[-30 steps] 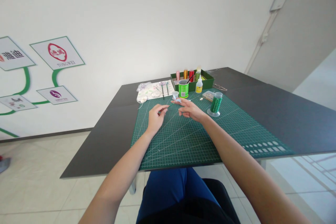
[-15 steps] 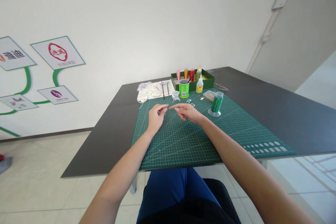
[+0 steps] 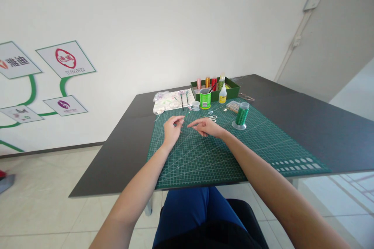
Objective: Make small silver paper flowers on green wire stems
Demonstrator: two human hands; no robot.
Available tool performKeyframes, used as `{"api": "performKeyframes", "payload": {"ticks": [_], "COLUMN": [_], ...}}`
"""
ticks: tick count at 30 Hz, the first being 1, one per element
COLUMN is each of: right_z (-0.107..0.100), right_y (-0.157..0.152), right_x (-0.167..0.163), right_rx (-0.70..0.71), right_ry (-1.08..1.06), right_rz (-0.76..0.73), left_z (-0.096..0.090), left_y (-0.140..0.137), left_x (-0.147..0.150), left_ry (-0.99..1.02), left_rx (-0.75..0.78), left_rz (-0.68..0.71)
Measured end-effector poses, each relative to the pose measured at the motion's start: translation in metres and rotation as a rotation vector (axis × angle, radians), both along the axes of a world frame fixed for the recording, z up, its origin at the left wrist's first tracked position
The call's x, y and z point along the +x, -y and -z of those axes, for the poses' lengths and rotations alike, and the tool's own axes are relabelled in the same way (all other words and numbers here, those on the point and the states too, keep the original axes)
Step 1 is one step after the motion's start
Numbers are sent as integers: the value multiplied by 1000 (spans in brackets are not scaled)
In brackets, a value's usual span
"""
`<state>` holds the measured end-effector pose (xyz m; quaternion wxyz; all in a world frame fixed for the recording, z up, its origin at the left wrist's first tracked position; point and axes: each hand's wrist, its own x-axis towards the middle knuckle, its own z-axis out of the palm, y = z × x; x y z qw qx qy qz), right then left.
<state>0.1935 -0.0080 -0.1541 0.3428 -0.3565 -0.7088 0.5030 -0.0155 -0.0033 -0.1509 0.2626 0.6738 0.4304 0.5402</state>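
My left hand (image 3: 172,130) is closed in a pinch on a thin green stem (image 3: 187,115) with a small pale pinkish tip, which points up and away from me. A short gap to the right, my right hand (image 3: 206,127) has its index finger reaching towards the left fingertips and its other fingers curled. Whatever its fingers hold, perhaps something very thin, is too small to make out. White-handled scissors (image 3: 214,118) lie just beyond the right hand. Farther right, a spool of green thread (image 3: 242,116) stands upright. Both hands are above the green cutting mat (image 3: 198,159).
At the back are a green can (image 3: 205,100) with a dark-handled tool, a glue bottle (image 3: 222,95) and a green box (image 3: 232,92) holding coloured thread spools. A white sheet (image 3: 168,102) with stems lies left. A small clear box (image 3: 233,106) lies near the spool.
The stem in my left hand has swung more upright, its pale tip up. My right fingertips have dropped slightly towards me, and more of the scissors shows.
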Motion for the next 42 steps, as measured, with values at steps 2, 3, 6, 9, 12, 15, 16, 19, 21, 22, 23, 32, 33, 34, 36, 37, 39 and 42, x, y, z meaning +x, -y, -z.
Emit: {"api": "performKeyframes", "payload": {"ticks": [2, 3, 6, 9, 12, 15, 16, 19, 21, 22, 23, 32, 33, 34, 36, 37, 39, 42], "right_z": [1, 2, 4, 5, 5, 6, 7, 8, 8, 7, 5, -10, -11, -11, -12, -13, -15, -19], "right_y": [0, 0, 0, 1, 3, 4, 4, 4, 4, 5, 6, 12, 12, 12, 10, 10, 9, 9], "right_x": [-1, -2, -3, -5, -7, -10, -11, -13, -14, -15, -15, -10, -9, -7, -5, -4, -2, 2], "right_rx": [26, 34, 55, 72, 90, 115, 121, 133, 137, 137, 137, 169, 178, 186, 192, 186, 160, 121], "right_ry": [24, 29, 42, 81, 126, 145, 144, 134, 133, 134, 135, 111, 102, 92, 70, 55, 18, -51], "right_rz": [6, 9, 15, 11, -14, -39, -42, -44, -41, -41, -45, -34, -26, -18, -7, -4, -1, 22], "left_z": [0, 0, 0, 0, -1, -3, -4, -4, -4, -4, -3, -1, 0, 0, 1, 2, 3, 4], "left_y": [-1, -1, -2, -2, -2, 1, 2, 4, 4, 4, 3, 3, 3, 3, 4, 4, 4, 4], "left_x": [-1, -1, -3, -4, -4, -4, -4, -3, -3, -3, -3, -4, -4, -4, -4, -4, -3, -2], "left_ry": [-36, -60, -146, -227, -292, -378, -410, -477, -495, -500, -505, -592, -606, -621, -658, -675, -700, -692], "left_rx": [20, 34, 101, 168, 200, 223, 228, 226, 218, 214, 210, 203, 203, 204, 209, 211, 210, 203], "left_rz": [-10, -15, -35, -58, -74, -72, -71, -67, -60, -56, -53, 12, 25, 35, 50, 52, 53, 65]}}
